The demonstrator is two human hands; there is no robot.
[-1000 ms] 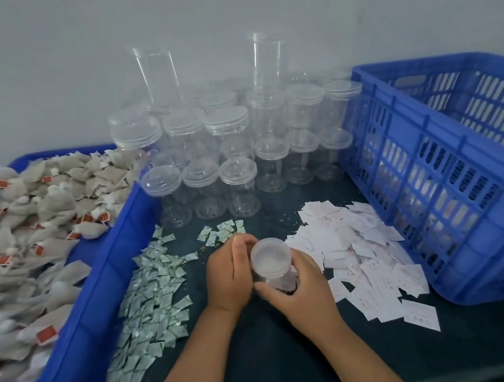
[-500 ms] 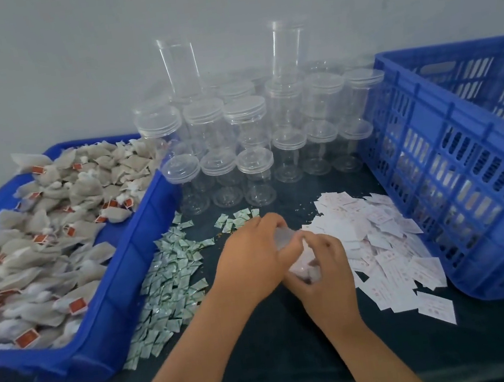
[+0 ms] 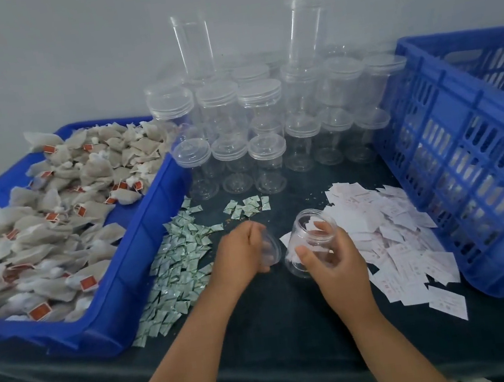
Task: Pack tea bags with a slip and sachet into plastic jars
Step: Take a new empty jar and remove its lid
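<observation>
My right hand (image 3: 331, 255) grips a clear plastic jar (image 3: 310, 234), open-mouthed and tilted away from me, just above the dark table. My left hand (image 3: 241, 253) holds the jar's clear lid (image 3: 271, 250) a little to the left of the jar. Tea bags (image 3: 53, 212) with red tags fill the blue tray (image 3: 122, 290) on the left. Small green sachets (image 3: 179, 262) lie scattered beside my left hand. White paper slips (image 3: 393, 235) are heaped to the right of the jar.
Several lidded empty jars (image 3: 268, 156) stand in rows at the back, with two tall clear tubes (image 3: 193, 47) behind them. A large blue slatted crate (image 3: 473, 159) fills the right side. Dark cloth covers the table (image 3: 280, 332).
The lid has come off the jar: my left hand moved left with it while my right hand kept the jar, now open and tilted. The camera view also shifted.
</observation>
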